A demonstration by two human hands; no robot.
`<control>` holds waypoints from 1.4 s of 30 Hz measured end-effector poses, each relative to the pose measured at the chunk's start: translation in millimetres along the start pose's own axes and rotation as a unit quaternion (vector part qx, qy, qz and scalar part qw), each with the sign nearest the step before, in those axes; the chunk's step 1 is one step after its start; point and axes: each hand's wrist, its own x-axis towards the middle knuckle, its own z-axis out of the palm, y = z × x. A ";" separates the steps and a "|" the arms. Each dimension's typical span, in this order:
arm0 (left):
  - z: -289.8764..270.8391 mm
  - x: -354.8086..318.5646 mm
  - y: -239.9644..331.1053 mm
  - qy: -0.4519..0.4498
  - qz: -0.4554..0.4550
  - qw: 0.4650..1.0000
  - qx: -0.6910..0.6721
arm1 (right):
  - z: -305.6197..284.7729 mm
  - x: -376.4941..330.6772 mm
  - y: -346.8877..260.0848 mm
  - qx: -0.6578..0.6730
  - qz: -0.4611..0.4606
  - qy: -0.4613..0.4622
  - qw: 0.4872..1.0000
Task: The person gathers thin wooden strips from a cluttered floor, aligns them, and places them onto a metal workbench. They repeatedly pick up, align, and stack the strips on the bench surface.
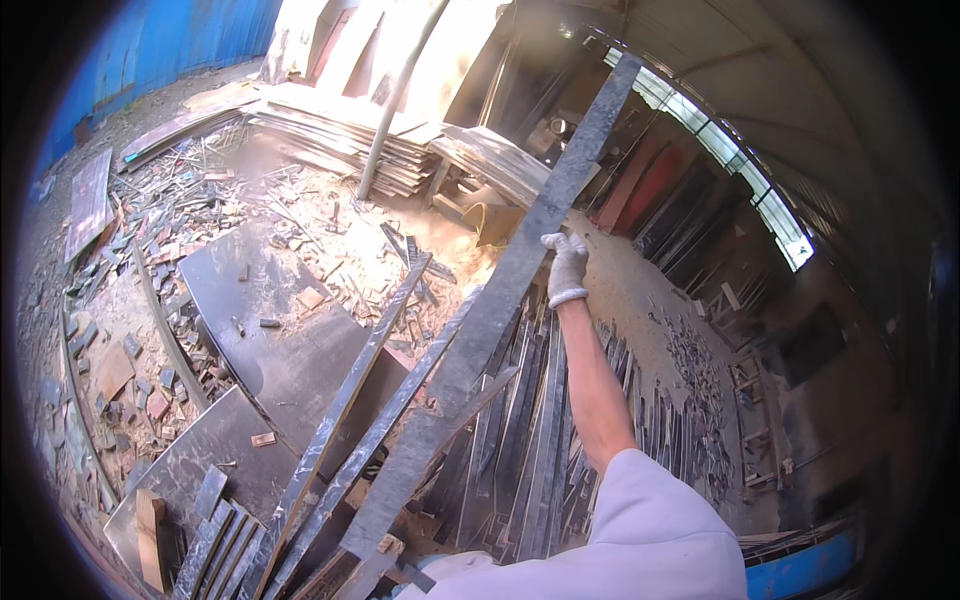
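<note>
My right hand (566, 266), in a white glove, is stretched out ahead and grips the edge of a long dark plank (500, 300). The plank runs diagonally from near my body at the bottom up to the top right, raised above a pile of similar dark strips (535, 440). Two thinner strips (350, 420) lean alongside it on its left. My left hand is hidden; only a bit of white glove (440, 570) shows at the bottom edge under the plank's near end.
Large dark boards (270, 330) lie flat on the ground to the left amid scattered wood scraps (150, 250). Stacked boards (330, 130) and a leaning pole (395, 100) stand at the back. A blue wall (150, 50) rises at far left. Sawdust (640, 290) covers the ground on the right.
</note>
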 end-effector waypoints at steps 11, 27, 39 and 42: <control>4.8 11.9 17.5 -0.022 -0.056 0.998 -0.018 | 39.8 -11.6 -110.0 0.000 0.116 -0.339 0.934; 12.3 -29.6 13.8 0.054 -0.113 0.992 -0.030 | 178.8 -230.1 115.7 -0.211 -0.397 -0.711 0.541; 6.2 -42.2 38.9 0.024 -0.214 0.975 0.056 | 230.7 -276.4 199.4 -0.302 -0.378 -0.800 0.354; 3.4 -33.8 8.3 0.005 -0.251 0.966 0.060 | 230.1 -278.3 199.3 -0.313 -0.353 -0.803 0.363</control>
